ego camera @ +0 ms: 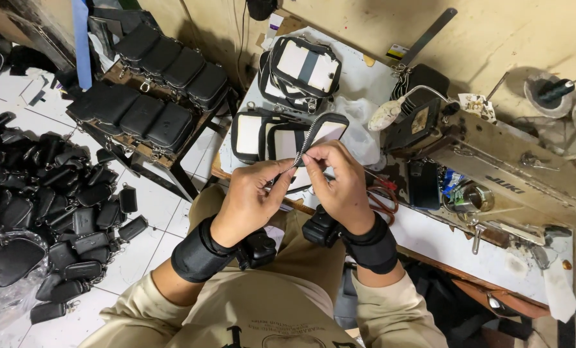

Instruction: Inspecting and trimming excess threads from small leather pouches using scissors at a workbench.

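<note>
Just left of the sewing machine (494, 174), at the table's (430, 238) near edge, the left hand (252, 196) and right hand (339, 180) pinch shut on a pouch's zipper (306, 143). The pouch (317, 132) lies among other pouches (301, 64), touching them. Open floor (153, 219) shows farther left, beside a heap of black cases (49, 212).

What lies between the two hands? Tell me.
In the head view, a zipper strip of a small black-and-white pouch runs between the left hand and right hand; both pinch it.

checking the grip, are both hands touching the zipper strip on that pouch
Touching. The head view shows left hand and right hand pinching the zipper strip between fingertips, no gap visible.
</note>
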